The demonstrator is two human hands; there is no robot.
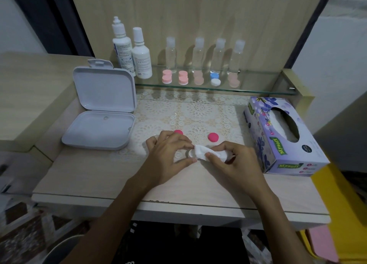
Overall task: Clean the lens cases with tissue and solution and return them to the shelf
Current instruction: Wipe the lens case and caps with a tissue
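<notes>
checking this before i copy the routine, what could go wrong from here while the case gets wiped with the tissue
1. The two pink caps lie loose on the table just beyond the hands; a sweep of the left hand could knock one away.
2. The tissue pinched in the right hand may shed lint into the white case.
3. The case is small and held only by fingertips, so it might slip.
</notes>
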